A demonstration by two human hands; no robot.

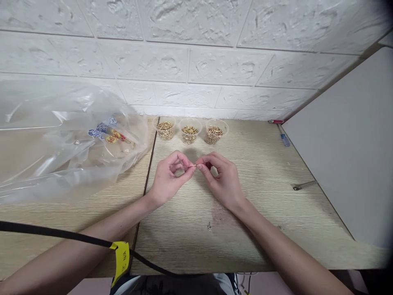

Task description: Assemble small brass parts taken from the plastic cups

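With left hand [167, 176] and right hand [225, 180] both pinched on one tiny gold-coloured pin [195, 165], above the surface [175, 237], nearer its back edge, perhaps easily dropped by too light fingertip pressure.

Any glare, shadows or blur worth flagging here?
Head view: bright glare streaks on the plastic bag; soft shadow on the tabletop beyond the fingers; right edge dark and blurred over the white panel; golden piece too small to make out.
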